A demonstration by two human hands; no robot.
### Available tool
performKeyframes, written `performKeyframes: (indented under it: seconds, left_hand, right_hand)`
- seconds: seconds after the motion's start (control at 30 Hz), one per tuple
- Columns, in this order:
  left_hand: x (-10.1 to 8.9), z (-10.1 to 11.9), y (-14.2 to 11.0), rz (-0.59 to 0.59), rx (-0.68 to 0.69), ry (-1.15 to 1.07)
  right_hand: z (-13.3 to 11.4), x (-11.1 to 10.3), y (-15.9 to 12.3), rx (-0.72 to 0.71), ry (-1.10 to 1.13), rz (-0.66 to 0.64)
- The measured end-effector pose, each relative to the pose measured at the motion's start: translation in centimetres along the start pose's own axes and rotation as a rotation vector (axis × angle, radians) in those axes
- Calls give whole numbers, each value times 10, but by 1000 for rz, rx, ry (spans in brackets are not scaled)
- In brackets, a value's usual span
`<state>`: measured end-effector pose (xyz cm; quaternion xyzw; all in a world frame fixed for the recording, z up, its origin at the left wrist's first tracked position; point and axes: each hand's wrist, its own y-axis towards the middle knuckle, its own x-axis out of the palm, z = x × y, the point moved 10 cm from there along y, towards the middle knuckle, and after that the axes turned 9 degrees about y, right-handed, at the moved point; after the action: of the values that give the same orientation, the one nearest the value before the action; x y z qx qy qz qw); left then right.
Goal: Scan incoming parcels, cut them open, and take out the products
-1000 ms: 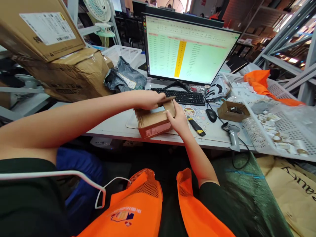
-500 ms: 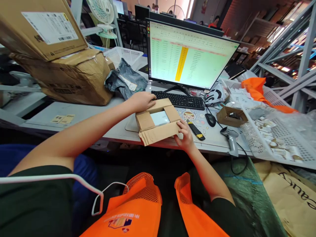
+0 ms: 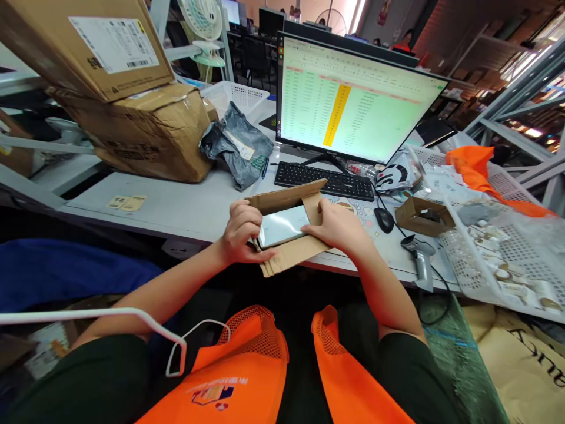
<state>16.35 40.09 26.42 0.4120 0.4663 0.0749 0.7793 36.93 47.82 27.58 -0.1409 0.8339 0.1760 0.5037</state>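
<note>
A small cardboard box (image 3: pixel 304 250) with its flaps folded out is held at the desk's front edge. Inside it lies a flat, shiny, pale blue-white box (image 3: pixel 283 225). My left hand (image 3: pixel 245 232) is closed round the left end of the cardboard, with the thumb along the front flap. On the other end, my right hand (image 3: pixel 339 225) grips the cardboard, and its thumb reaches in over the pale item's right edge. The fingers of my right hand are partly hidden behind the box wall.
Behind the box are a keyboard (image 3: pixel 324 180) and a monitor (image 3: pixel 353 100). A mouse (image 3: pixel 384 219), a barcode scanner (image 3: pixel 421 259), an open small carton (image 3: pixel 424 215) and a white basket (image 3: pixel 468 259) stand right. A grey plastic bag (image 3: pixel 238 147) and stacked cartons (image 3: pixel 145 132) are left.
My left hand has moved from the box's far edge to its left end. My right hand has shifted onto the right end. The flaps have opened, baring more of the pale item.
</note>
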Motion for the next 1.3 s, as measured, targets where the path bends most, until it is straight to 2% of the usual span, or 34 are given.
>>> performKeyframes:
  seconds: [0.1,0.17,0.27,0.37,0.43,0.5,0.6,0.67,0.8,0.87,0.93,1.0,1.07,1.13,1.2,1.27,1.3]
  left_hand:
    - [-24,-16,-29,161,-144,88]
    - [-33,-25,-40,131,-201,56]
    - [-34,-29,-33,-111,-218,19]
    - [-22,-5,-4,-419,-68,137]
    - [-6,17,15,-600,65,235]
    - [12,33,27,-731,152,301]
    - [30,37,36,-816,165,353]
    - [37,30,37,-854,159,365]
    - [52,12,42,-958,185,306]
    - [60,1,48,-992,164,264]
    - [62,-7,54,-995,137,222]
    - [55,-10,58,-934,126,143]
    - [32,-13,63,-776,90,17]
    - [-3,-28,66,-527,-16,-126]
    - [-42,-54,60,-207,-188,-309]
    - [-72,-85,40,119,-366,-512]
    - [-77,-100,26,242,-466,-607]
  right_hand:
    - [13,2,6,75,10,-27]
    - [30,-6,-2,115,123,-7]
    - [55,-19,-21,72,409,19]
    - [78,-19,-38,28,669,49]
    - [96,-5,-51,89,828,86]
    - [110,16,-64,166,1000,129]
    - [119,52,-83,210,1199,160]
    - [124,68,-90,188,1218,196]
    - [129,76,-83,48,1027,340]
    - [119,86,-68,-29,934,292]
    - [108,102,-54,-37,873,202]
    - [102,112,-47,-4,841,193]
    - [99,113,-48,14,843,254]
    - [101,108,-56,30,897,326]
    - [112,105,-70,94,977,373]
    - [129,101,-89,185,1043,421]
    - [138,99,-100,225,1064,449]
